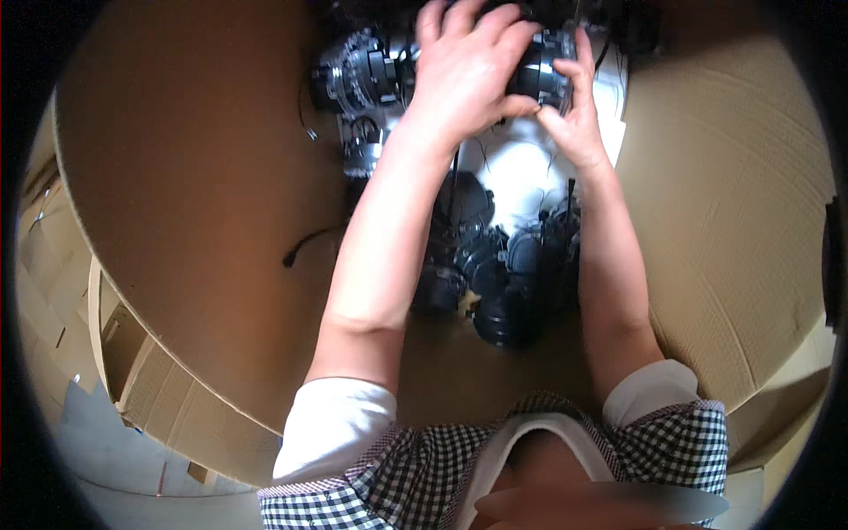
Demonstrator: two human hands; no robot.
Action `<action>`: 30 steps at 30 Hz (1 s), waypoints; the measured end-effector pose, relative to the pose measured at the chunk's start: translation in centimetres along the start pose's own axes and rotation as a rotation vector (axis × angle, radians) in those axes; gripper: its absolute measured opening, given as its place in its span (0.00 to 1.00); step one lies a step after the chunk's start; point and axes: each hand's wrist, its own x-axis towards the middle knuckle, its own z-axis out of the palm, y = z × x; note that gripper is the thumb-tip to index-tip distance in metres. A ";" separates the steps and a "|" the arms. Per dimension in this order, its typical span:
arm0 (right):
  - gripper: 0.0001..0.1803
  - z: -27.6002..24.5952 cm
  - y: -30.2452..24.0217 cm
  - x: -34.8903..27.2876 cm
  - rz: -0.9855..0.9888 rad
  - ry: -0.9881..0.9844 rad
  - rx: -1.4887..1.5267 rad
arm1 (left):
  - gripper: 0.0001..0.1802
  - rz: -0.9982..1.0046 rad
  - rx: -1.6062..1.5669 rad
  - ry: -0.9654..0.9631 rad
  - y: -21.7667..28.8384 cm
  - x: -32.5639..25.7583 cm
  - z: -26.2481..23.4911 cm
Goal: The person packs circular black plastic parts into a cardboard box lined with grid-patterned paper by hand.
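Both my arms reach down into a large cardboard box. My left hand lies over a black cylindrical part with a shiny, clear-looking end, its thumb along the near side. My right hand grips the right end of the same part, thumb below and fingers curled round the far side. A similar black part with a ribbed, clear ring lies just left of my left hand. Its exact kind does not show. Below my hands, several dark rounded parts with thin wires are heaped together.
Tall cardboard walls curve round the heap. A bright white sheet-like surface lies beneath the parts. A black cable sticks out left of my left forearm. More cardboard and a grey floor show outside at lower left.
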 end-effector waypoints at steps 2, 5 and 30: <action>0.34 -1.4 -0.2 -0.3 0.059 -0.142 0.060 | 0.47 0.011 -0.173 -0.262 1.1 1.3 -1.3; 0.40 -0.4 2.8 0.8 -0.649 -0.042 0.451 | 0.44 0.233 0.284 -0.057 0.8 0.5 0.6; 0.39 3.0 -12.5 -9.5 0.664 -1.489 -1.221 | 0.36 0.023 0.032 -0.173 0.5 0.2 2.1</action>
